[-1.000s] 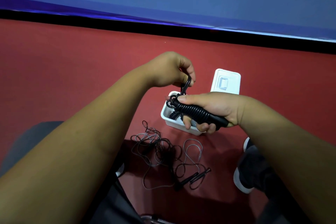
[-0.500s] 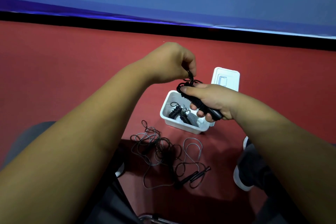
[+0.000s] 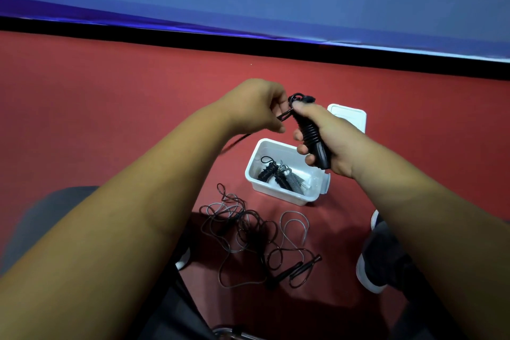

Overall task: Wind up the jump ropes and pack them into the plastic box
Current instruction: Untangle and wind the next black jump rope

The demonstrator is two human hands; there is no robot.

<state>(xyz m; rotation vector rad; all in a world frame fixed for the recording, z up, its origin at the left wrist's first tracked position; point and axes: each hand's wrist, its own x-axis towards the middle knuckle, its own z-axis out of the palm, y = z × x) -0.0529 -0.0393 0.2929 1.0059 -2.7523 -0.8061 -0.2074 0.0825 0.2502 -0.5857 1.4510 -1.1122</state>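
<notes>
My right hand [image 3: 328, 138] grips a black jump rope [image 3: 311, 135] whose cord is wound tightly round its handles, held upright above the white plastic box [image 3: 278, 196]. Just to its left, my left hand [image 3: 256, 107] pinches the loose end of the cord near the top of the bundle. Two wound ropes, one black and one grey, lie inside the box. On the red floor in front of the box lies a tangle of loose ropes [image 3: 248, 232] with black handles [image 3: 298, 270].
The box's white lid [image 3: 350, 116] lies on the floor behind the box, partly hidden by my right hand. My shoes [image 3: 369, 268] stand either side of the tangle. A black strip and a blue wall run along the far edge of the floor.
Both hands have risen and the bundle has turned from lying across to upright. My left hand has moved left, pulling the cord end out to the side.
</notes>
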